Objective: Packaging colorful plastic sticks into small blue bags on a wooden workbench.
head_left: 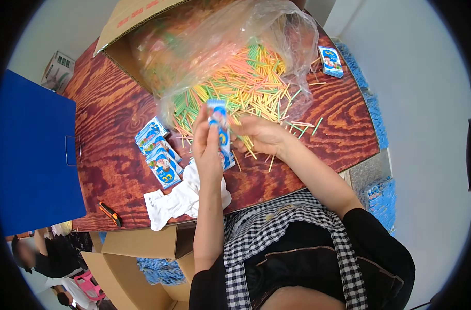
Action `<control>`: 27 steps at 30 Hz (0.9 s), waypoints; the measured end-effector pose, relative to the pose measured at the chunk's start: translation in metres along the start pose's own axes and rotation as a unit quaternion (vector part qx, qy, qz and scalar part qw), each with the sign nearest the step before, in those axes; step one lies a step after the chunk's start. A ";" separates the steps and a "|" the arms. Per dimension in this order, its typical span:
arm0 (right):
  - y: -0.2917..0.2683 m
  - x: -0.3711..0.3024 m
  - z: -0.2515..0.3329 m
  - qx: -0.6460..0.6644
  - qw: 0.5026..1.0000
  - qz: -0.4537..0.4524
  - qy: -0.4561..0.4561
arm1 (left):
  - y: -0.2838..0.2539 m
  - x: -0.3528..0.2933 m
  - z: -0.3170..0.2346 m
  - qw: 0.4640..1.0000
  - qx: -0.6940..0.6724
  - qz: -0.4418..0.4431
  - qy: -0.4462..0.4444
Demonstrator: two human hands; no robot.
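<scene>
My left hand [207,147] grips a small blue-and-white packet [219,119], held upright over the table's near middle. Close by on its right, my right hand [261,135] has its fingers curled around a few thin yellowish sticks [250,146]; its fingertips are partly blurred. Behind both hands, a heap of thin pink, green and yellow sticks [246,77] spills from a clear plastic bag [292,36]. Left of my hands lies an overlapping row of similar packets [163,168]. Another packet [228,159] is partly hidden beneath my left hand.
The bag comes out of a tipped cardboard box [124,59] on the wood-grain table [106,170]. White gloves [176,201] and an orange cutter knife [110,214] lie near the edge. One packet [331,62] sits far right. An open carton [116,274] holds blue packets below; a person [55,258] is at lower left.
</scene>
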State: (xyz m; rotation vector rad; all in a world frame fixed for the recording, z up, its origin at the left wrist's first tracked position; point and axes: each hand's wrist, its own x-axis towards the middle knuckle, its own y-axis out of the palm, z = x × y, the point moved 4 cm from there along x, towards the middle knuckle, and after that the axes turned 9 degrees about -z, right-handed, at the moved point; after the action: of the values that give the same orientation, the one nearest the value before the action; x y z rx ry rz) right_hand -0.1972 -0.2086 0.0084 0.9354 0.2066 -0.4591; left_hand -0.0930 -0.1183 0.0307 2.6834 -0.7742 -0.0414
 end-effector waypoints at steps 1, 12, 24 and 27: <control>0.000 -0.001 -0.003 0.000 1.000 -0.011 0.009 | 0.011 0.006 0.000 0.997 0.033 0.061 0.033; -0.007 0.001 0.016 0.055 0.998 0.009 -0.017 | 0.035 0.004 0.008 0.955 -0.225 -0.009 -0.192; 0.044 -0.027 0.012 -0.281 0.846 -0.165 -0.422 | 0.045 -0.029 0.024 0.670 -0.577 -0.012 -0.467; 0.053 -0.038 0.015 -0.360 0.807 -0.151 -0.444 | 0.039 -0.033 0.029 0.648 -0.594 -0.015 -0.476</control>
State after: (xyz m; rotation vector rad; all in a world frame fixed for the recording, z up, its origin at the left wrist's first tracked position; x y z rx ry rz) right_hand -0.2066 -0.1832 0.0691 -0.1313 -0.3291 -0.9826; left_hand -0.1450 -0.1411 0.0144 1.2033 -0.5621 -1.4825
